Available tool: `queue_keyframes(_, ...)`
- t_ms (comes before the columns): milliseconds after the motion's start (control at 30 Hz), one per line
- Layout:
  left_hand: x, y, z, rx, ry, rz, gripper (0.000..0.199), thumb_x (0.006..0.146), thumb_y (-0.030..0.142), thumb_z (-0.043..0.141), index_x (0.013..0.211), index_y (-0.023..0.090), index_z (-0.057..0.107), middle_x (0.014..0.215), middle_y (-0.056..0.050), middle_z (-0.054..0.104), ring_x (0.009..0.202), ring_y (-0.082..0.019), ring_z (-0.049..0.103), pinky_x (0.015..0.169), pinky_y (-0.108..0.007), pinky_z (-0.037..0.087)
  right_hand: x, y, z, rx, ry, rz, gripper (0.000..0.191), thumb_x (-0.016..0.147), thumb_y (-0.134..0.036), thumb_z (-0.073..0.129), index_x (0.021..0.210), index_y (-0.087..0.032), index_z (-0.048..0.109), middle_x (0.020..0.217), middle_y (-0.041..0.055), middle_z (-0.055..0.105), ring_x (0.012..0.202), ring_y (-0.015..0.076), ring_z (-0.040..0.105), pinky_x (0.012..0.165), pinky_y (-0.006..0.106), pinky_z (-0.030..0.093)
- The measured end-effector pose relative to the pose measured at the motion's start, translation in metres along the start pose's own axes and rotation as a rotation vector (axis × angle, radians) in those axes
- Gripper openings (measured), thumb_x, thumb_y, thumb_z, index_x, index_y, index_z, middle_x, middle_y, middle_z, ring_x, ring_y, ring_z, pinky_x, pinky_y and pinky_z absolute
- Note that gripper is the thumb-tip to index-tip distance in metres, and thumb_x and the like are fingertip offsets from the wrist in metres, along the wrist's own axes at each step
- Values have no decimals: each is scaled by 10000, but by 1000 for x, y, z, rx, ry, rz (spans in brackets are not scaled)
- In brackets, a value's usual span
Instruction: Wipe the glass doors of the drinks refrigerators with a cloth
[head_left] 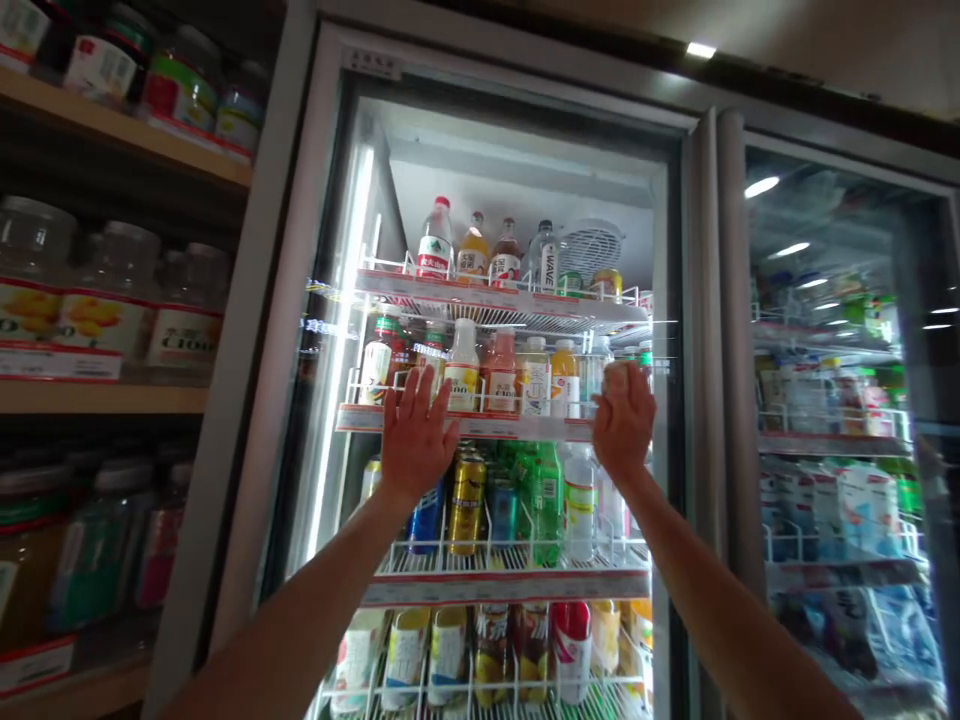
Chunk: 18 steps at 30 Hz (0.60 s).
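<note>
bare forearms reach from near left and right toward a glass cooler door, apparently closed, with work judged under way; what is done or left cannot be told. the left hand, fingers spread, grips nothing, seemingly at the glass; the right hand curls, its grip unclear around a pale patch. clear glass carries faint reflections before far bottles.

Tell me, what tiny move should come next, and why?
Perhaps slide the right hand a little inward across the glass door, gently. It seems to hold a small pale thing up at the glass, too blurred to name, and the left hand is open, fingers spread, well apart from it, leaving room between the two.
</note>
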<state>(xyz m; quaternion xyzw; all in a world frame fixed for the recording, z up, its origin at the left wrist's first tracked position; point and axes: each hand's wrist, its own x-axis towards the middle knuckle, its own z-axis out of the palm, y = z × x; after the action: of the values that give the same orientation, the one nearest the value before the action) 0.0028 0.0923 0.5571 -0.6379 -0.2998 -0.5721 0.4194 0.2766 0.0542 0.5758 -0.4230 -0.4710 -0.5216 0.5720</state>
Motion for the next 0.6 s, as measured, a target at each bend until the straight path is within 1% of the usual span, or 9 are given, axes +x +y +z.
queue_keyframes(67,0,0,0,10,5,-4,569,873,329,452,1407,205,300,1491,-110,260,1396,-262,172,1133,-499,125,5,2,4,4,78,78,470,860,-189,387,1326,-195,447,1397,130,430,1318,276,364,1021,518,347)
queue_keyframes(100,0,0,0,14,6,-5,571,872,328,452,1408,208,297,1493,-107,254,1397,-261,170,1133,-498,124,3,-5,6,21,76,60,484,862,-186,383,1344,-204,425,1411,125,413,1327,273,350,1024,517,346)
queue_keyframes(233,0,0,-1,24,-8,6,564,873,340,447,1404,212,306,1495,-98,253,1398,-255,172,1138,-489,121,-19,-47,4,112,-148,-249,554,862,-172,386,1401,-284,322,1469,56,341,1383,232,250,1066,475,321)
queue_keyframes(300,0,0,-2,24,-16,2,558,873,342,445,1399,202,319,1491,-106,261,1396,-258,177,1139,-486,119,-23,-46,-1,119,-196,-302,543,856,-173,399,1385,-286,350,1463,46,353,1381,227,255,1072,461,316)
queue_keyframes(333,0,0,-2,26,-18,-2,554,874,341,445,1396,199,326,1489,-109,265,1396,-259,178,1139,-486,118,-20,-37,-2,104,-169,-262,525,853,-173,401,1368,-273,381,1454,53,367,1372,232,274,1069,467,317)
queue_keyframes(433,0,1,-2,37,-19,-2,541,875,340,440,1386,189,343,1481,-119,281,1395,-262,181,1136,-489,125,-6,2,-4,47,-24,-16,483,843,-176,397,1322,-214,451,1414,108,414,1322,263,353,1032,506,337)
queue_keyframes(500,0,2,-2,39,-18,-4,536,875,335,438,1381,181,351,1476,-124,292,1394,-264,186,1134,-490,131,-1,12,-2,38,52,91,469,845,-179,383,1306,-185,472,1394,138,430,1298,277,381,1013,521,346)
queue_keyframes(533,0,2,-2,36,-20,-8,537,873,333,440,1380,180,353,1476,-123,296,1393,-264,189,1134,-489,130,-3,9,-1,45,64,94,466,849,-179,376,1304,-178,474,1394,144,427,1301,277,377,1014,519,344)
queue_keyframes(600,1,2,-2,26,-29,-16,539,870,335,445,1380,186,354,1479,-115,290,1393,-263,187,1138,-486,120,-13,-9,-1,80,-4,-25,464,857,-181,370,1312,-185,465,1418,128,403,1333,261,335,1035,494,333)
